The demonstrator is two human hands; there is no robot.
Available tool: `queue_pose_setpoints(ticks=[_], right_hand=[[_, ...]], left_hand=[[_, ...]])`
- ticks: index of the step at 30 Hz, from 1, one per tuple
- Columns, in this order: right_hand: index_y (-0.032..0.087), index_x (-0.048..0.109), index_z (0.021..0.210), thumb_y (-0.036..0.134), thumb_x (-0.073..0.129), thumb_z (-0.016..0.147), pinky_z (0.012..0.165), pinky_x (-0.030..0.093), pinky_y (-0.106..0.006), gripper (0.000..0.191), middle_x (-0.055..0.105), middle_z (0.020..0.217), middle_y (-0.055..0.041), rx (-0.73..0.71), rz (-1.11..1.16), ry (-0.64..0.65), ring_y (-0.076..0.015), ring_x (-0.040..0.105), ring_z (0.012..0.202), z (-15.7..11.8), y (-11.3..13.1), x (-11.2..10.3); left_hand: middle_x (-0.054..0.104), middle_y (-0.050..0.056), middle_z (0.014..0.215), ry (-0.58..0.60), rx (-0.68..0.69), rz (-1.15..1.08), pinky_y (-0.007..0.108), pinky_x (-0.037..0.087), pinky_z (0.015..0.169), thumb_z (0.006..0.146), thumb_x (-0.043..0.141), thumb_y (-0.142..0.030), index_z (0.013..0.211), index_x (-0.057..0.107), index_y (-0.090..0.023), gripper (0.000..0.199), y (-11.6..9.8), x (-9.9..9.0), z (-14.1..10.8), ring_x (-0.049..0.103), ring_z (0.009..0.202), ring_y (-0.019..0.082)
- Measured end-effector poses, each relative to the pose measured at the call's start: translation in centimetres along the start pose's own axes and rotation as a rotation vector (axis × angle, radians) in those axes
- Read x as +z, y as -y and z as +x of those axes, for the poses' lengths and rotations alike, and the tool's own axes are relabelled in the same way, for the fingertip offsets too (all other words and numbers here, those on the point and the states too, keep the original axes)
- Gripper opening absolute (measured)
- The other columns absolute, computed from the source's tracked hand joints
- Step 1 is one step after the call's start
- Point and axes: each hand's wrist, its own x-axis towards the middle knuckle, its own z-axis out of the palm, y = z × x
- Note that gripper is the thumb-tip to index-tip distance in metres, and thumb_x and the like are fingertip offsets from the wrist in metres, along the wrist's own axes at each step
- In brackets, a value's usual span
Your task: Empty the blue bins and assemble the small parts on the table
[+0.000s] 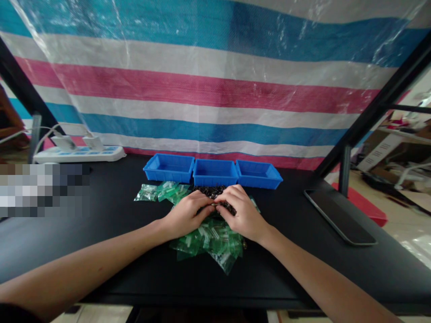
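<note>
My left hand [188,213] and my right hand [243,214] meet in the middle of the table, thumbs and forefingers pinched together. Between the fingertips shows a small shiny metal piece [215,204], too small to name exactly. Just behind the fingers lies a heap of small dark metal parts [209,192], partly covered by both hands. Below my hands spreads a pile of small green plastic bags [215,237], some with clear, rod-like pieces in or on them. More green bags [173,192] lie beyond my left hand.
Three blue trays stand in a row at the back: left [168,167], middle [215,172] and right [258,173]. A phone [340,217] lies on the right of the black table [134,278]. At the back left is a white power strip [81,154] with plugs. Striped sheeting hangs behind.
</note>
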Motion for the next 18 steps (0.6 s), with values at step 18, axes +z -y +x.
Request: queue_pose_setpoints(ticks=[18], right_hand=[[0.019,0.052,0.077,0.015,0.048,0.080,0.075,0.039,-0.033,0.006,0.053,0.077,-0.0048,-0.009,-0.060,0.012,-0.0193,0.045,0.082,0.13,0.35,0.23]], left_hand=[[0.057,0.003,0.071,0.025,0.022,0.001,0.023,0.041,0.065,0.088,0.040,-0.019,0.077,0.059,-0.014,0.022,-0.01,-0.04,0.00,0.050,0.073,0.015]])
